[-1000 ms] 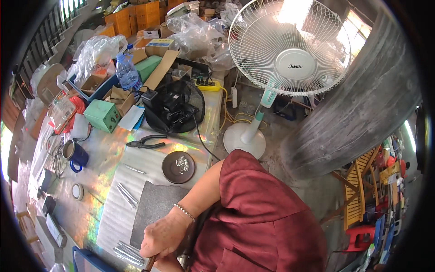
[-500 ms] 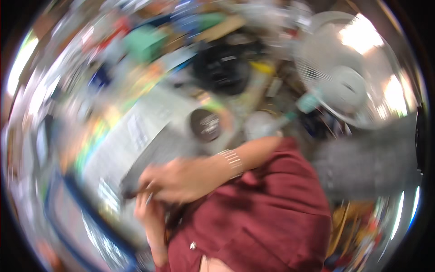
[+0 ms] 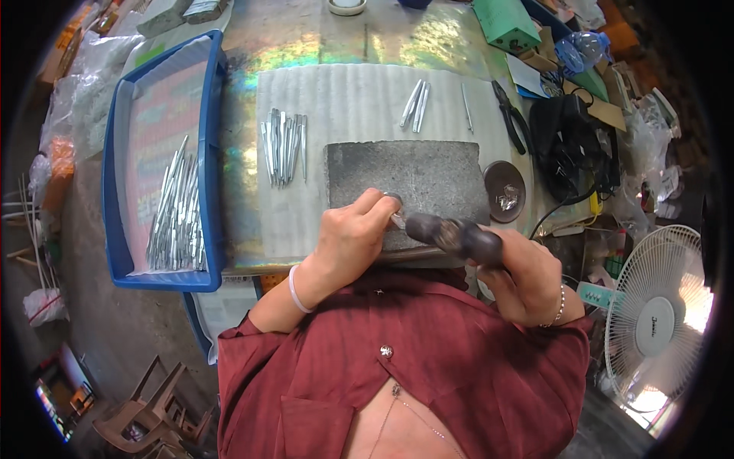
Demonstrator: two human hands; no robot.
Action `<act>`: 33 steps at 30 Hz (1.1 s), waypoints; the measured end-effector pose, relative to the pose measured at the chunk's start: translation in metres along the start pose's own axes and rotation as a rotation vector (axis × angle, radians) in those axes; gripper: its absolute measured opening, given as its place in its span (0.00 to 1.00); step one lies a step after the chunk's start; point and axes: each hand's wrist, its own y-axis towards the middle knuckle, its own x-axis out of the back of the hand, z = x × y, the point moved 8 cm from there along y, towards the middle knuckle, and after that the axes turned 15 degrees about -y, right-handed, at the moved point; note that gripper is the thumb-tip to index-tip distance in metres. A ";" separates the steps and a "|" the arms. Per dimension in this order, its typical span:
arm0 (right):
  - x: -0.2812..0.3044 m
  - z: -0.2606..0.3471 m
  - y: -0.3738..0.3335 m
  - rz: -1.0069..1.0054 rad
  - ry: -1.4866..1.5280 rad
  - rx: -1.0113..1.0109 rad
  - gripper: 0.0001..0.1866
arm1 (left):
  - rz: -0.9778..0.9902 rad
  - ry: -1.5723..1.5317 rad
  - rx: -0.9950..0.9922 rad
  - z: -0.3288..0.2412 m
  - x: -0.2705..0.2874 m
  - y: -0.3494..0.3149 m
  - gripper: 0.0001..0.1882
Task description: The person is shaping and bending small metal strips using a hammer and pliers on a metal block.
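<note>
My left hand (image 3: 353, 233) is closed in a pinch over the near edge of a flat grey stone block (image 3: 405, 168). Between its fingertips a small metal piece (image 3: 398, 221) shows, mostly hidden. Wrapped round a hammer (image 3: 455, 237), my right hand (image 3: 529, 279) is at the block's near right corner. The hammer's dark double-ended head is just right of my left fingertips; its handle is hidden. Left of the block, a bunch of thin silvery metal rods (image 3: 284, 149) lies on white foam sheeting (image 3: 344, 92). A few more rods (image 3: 416, 105) lie beyond the block.
A blue tray (image 3: 214, 153) with many metal rods stands at left. To the right are a small brown dish (image 3: 505, 172) of shiny bits, black-handled pliers (image 3: 511, 115), a black bag-like object (image 3: 569, 138) and a white fan (image 3: 654, 321). A green box (image 3: 505, 27) stands far right.
The view has swung from a blurred, tilted angle to a steady one over the bench. My hands, together before, are now apart, with the hammer in the right one.
</note>
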 end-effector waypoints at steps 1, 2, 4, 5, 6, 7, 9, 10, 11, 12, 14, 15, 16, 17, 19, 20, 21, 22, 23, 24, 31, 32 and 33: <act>0.002 0.007 0.000 -0.013 -0.104 0.037 0.30 | 0.006 -0.006 -0.002 0.000 0.000 0.000 0.10; 0.010 0.014 -0.001 -0.217 -0.065 0.192 0.30 | 0.006 -0.008 0.006 0.001 0.000 0.000 0.11; 0.004 0.013 0.003 -0.133 -0.121 0.164 0.30 | 0.016 -0.018 0.008 0.002 -0.002 0.000 0.11; -0.002 0.011 0.005 -0.047 -0.175 0.142 0.30 | 0.020 -0.017 0.000 0.002 -0.002 0.001 0.11; -0.003 0.010 0.004 -0.051 -0.179 0.130 0.30 | 0.024 -0.015 -0.007 0.002 -0.003 0.002 0.11; -0.004 0.010 0.003 -0.067 -0.161 0.157 0.30 | 0.024 -0.016 -0.006 0.001 -0.003 0.002 0.11; -0.002 0.009 0.001 -0.083 -0.142 0.182 0.30 | 0.013 -0.008 -0.002 -0.001 -0.002 0.002 0.12; -0.004 0.008 0.002 -0.042 -0.145 0.163 0.30 | 0.017 -0.010 -0.003 -0.001 -0.003 0.002 0.12; -0.006 0.006 0.002 -0.001 -0.147 0.143 0.29 | 0.021 -0.010 -0.002 0.000 -0.004 0.003 0.12; -0.007 0.006 0.002 -0.003 -0.147 0.138 0.29 | 0.025 -0.010 -0.001 0.000 -0.004 0.003 0.12; 0.001 0.010 0.000 -0.149 -0.140 0.191 0.29 | 0.020 -0.006 0.008 0.000 -0.004 0.002 0.13; 0.001 0.009 0.001 -0.149 -0.138 0.190 0.29 | 0.014 -0.003 0.015 0.000 -0.003 0.002 0.13; 0.002 0.009 0.002 -0.132 -0.154 0.173 0.30 | 0.020 -0.007 0.012 0.000 -0.004 0.002 0.13; 0.003 0.008 0.003 -0.115 -0.170 0.157 0.30 | 0.022 -0.002 0.008 0.000 -0.004 0.003 0.13; -0.004 0.004 0.000 -0.099 -0.146 0.151 0.30 | 0.026 0.001 0.003 0.000 -0.004 0.003 0.14; -0.009 0.002 -0.001 -0.082 -0.121 0.152 0.29 | 0.029 0.006 0.001 0.000 -0.004 0.003 0.14; -0.012 0.001 -0.002 -0.083 -0.122 0.148 0.29 | 0.033 0.012 0.000 0.001 -0.005 0.003 0.15; -0.011 0.000 -0.002 -0.123 -0.138 0.153 0.29 | 0.034 0.011 0.000 0.001 -0.005 0.003 0.15; -0.009 0.001 -0.003 -0.163 -0.154 0.156 0.29 | 0.037 0.005 0.003 0.001 -0.005 0.004 0.15; -0.008 0.001 -0.003 -0.163 -0.155 0.153 0.29 | 0.039 -0.001 0.005 0.001 -0.006 0.005 0.15; 0.026 0.024 0.003 -0.198 -0.409 0.043 0.26 | 0.017 -0.031 -0.017 -0.001 -0.004 0.000 0.15; 0.009 0.013 0.001 -0.066 -0.356 0.097 0.25 | 0.041 -0.023 -0.009 0.000 -0.005 0.004 0.14; -0.002 0.008 -0.002 0.065 -0.300 0.149 0.23 | 0.065 -0.015 -0.002 0.000 -0.007 0.008 0.14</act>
